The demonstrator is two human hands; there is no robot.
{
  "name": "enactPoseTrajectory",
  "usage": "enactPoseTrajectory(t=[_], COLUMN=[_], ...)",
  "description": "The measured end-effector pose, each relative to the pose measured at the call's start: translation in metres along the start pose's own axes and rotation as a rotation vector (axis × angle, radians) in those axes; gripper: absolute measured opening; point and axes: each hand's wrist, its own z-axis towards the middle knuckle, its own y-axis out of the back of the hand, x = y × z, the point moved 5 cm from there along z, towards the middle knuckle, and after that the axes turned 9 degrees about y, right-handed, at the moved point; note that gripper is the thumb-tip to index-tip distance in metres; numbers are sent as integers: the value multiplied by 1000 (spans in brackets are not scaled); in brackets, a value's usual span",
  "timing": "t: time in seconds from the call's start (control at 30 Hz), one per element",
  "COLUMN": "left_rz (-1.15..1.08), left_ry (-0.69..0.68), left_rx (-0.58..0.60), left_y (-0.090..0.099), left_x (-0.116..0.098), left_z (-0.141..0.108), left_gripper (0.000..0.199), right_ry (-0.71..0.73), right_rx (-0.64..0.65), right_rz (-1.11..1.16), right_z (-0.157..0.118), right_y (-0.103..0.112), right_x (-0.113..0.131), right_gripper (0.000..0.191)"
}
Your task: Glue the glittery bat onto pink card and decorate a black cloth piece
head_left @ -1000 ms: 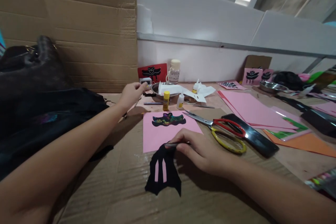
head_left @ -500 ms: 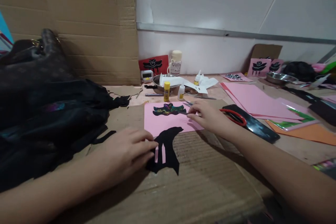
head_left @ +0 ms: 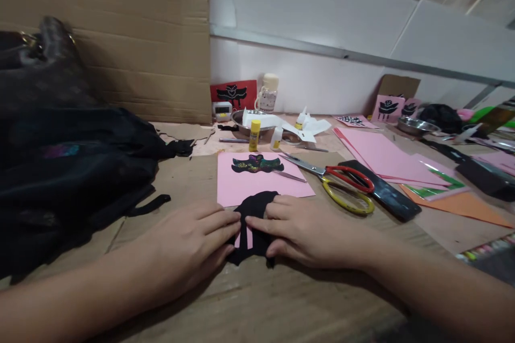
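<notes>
A black cut-out piece (head_left: 257, 204) with two narrow pink strips (head_left: 250, 238) lies on the cardboard in front of me. My left hand (head_left: 201, 236) rests on its left edge, fingers stretched forward and close together. From the other side my right hand (head_left: 301, 228) lies over the right part of the piece, its index finger reaching to the strips. That hand hides much of the black shape. Just beyond is a pink card (head_left: 257, 190) bearing a glittery black cut-out (head_left: 257, 164). Slim metal tweezers (head_left: 290, 176) lie across the card.
Scissors (head_left: 348, 187) with red and yellow handles lie right of the card, partly over a dark phone-like slab (head_left: 386, 195). Behind stand a yellow glue stick (head_left: 254, 136) and a small white bottle (head_left: 276, 139). Pink sheets (head_left: 378, 150) lie right; black fabric (head_left: 80, 171) lies left.
My right hand has let go of the tweezers on the pink card and come down onto the black piece. My left hand stays at its left edge.
</notes>
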Motion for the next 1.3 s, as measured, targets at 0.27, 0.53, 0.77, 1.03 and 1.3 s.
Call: enactPoseTrajectory(t=[0.27, 0.53, 0.77, 1.03, 1.3], left_rz=[7, 64, 63, 60, 97], left_ry=[-42, -36, -36, -17, -26], left_rx=[150, 102, 94, 131, 41], left_y=[2, 1, 3, -3, -6], left_x=[1, -8, -7, -5, -8], left_z=[-6, -8, -1, -7, -7], left_gripper=[39, 51, 61, 41, 57], right_ry=[-58, -61, -128, -108, -19], right_rx=[79, 45, 36, 24, -2], right_rz=[120, 145, -30, -23, 43], right_z=[-4, -5, -1, -3, -1], right_y=[0, 0, -5, -5, 4], right_x=[-13, -14, -12, -12, -4], right_gripper=[50, 52, 59, 62, 47])
